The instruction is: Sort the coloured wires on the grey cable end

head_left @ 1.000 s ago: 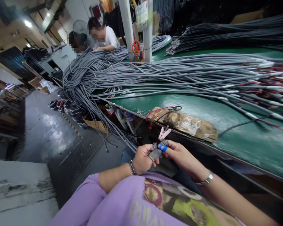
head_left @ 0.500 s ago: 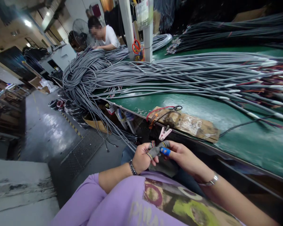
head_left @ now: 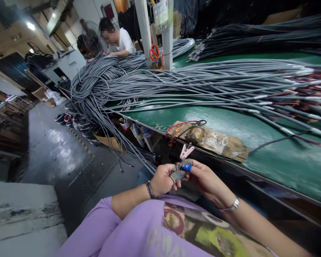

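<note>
The left hand (head_left: pixel 162 179) and the right hand (head_left: pixel 205 178) meet in front of the body, just below the edge of the green bench (head_left: pixel 270 157). Between them is a cable end (head_left: pixel 178 166), a short grey piece from which thin coloured wires stand out like a small brush. Both hands are closed on it in a pinch. The left fingers (head_left: pixel 178 175) wear grey covers and hold the grey part. One right finger in a blue cover (head_left: pixel 187 167) presses on the wires from the other side.

I judge the work on this end to be in the middle. The outer grey skin is already off, because the coloured wires are bare to see, but they look spread and not put in order. How the rest of this cable runs is hidden by the hands.

On the bench lies a big heap of grey cables (head_left: pixel 203 80). At the right many of them show white sleeves and coloured ends, so it seems a good part is prepared; how many are left I cannot tell.

A pink clip (head_left: pixel 186 151) hangs at the bench edge beside a taped block (head_left: pixel 216 141).

Of writing, little can be read. The purple shirt (head_left: pixel 139 232) has pale letters, cut off at the lower edge. A bag on the post (head_left: pixel 160 14) carries print, too small to read.
</note>
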Demonstrator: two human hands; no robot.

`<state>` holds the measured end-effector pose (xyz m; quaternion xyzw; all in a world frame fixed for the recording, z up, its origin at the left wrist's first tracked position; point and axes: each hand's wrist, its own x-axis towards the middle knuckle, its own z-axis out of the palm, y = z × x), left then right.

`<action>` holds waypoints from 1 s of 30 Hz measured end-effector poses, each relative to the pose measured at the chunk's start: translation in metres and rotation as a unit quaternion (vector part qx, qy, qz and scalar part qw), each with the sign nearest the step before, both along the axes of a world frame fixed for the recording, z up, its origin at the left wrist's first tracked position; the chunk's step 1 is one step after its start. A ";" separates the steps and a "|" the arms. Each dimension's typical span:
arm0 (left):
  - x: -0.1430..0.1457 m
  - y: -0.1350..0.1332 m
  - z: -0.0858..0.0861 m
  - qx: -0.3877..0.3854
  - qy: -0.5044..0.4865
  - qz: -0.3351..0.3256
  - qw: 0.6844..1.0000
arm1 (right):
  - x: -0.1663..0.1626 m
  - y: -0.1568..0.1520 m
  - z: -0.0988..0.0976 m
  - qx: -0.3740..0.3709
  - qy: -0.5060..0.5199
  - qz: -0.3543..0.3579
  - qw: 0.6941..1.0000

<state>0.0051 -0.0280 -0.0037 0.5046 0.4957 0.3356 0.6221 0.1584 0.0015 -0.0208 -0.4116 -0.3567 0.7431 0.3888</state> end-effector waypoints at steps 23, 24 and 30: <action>-0.003 -0.003 -0.004 0.009 -0.013 0.037 0.999 | 0.003 -0.002 0.006 0.047 -0.049 0.018 0.998; -0.003 -0.002 -0.004 0.011 -0.017 0.041 0.999 | 0.003 -0.002 0.006 0.045 -0.049 0.015 0.998; -0.002 0.000 -0.011 0.030 -0.056 0.102 0.993 | 0.003 -0.002 0.005 0.062 -0.066 0.003 0.996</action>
